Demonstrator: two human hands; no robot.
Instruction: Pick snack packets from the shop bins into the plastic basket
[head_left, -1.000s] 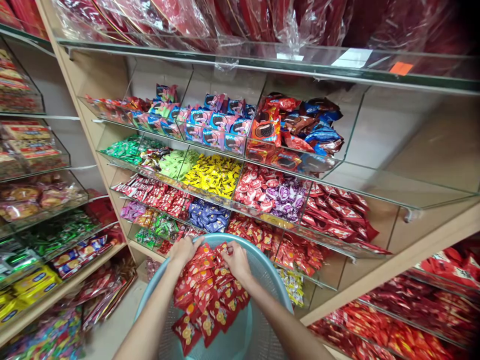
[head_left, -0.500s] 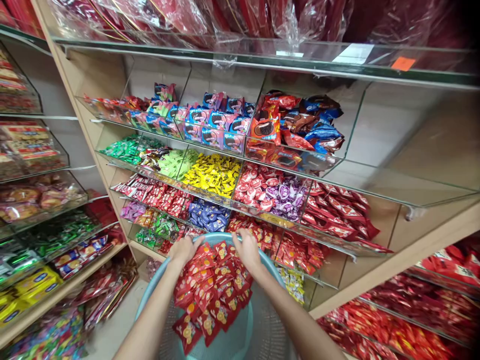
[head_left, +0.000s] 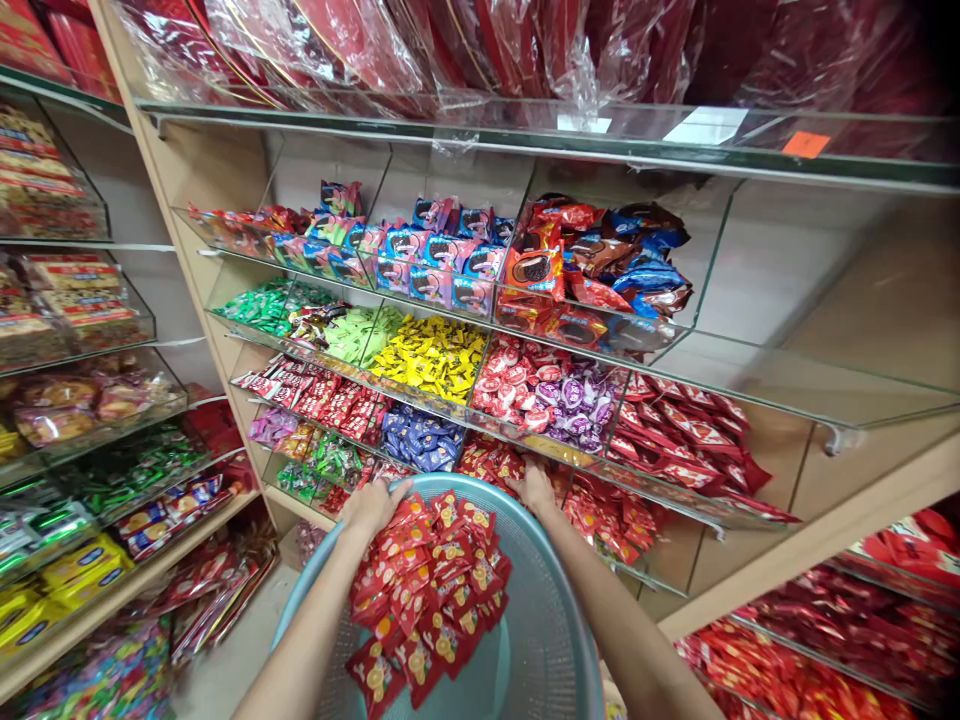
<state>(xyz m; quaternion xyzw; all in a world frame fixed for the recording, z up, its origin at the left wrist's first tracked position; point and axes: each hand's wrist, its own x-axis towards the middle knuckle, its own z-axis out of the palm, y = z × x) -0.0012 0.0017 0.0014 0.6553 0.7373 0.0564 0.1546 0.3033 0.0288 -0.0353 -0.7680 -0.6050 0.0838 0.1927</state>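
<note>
A round teal basket (head_left: 544, 560) holds a pile of red packets (head_left: 431, 590) with orange fruit pictures. My left hand (head_left: 373, 508) grips the far left part of its rim, fingers wrapped over it. Beyond the rim on the right, my right hand (head_left: 534, 487) is at the low bin of red packets (head_left: 491, 460); its fingertips are partly hidden among them, and what it holds, if anything, cannot be made out. More red packets (head_left: 611, 520) lie in the bin to its right.
Glass-divided shelves hold yellow sweets (head_left: 431, 355), purple sweets (head_left: 577, 400), blue packets (head_left: 424, 438) and wrapped biscuits (head_left: 442, 250). A glass shelf edge (head_left: 525, 430) runs just above my right hand. Shelves of snacks stand left and right.
My right hand has left the basket rim and moved right and forward to the red packets on the low shelf. My left hand stays on the rim. The view has shifted slightly.
</note>
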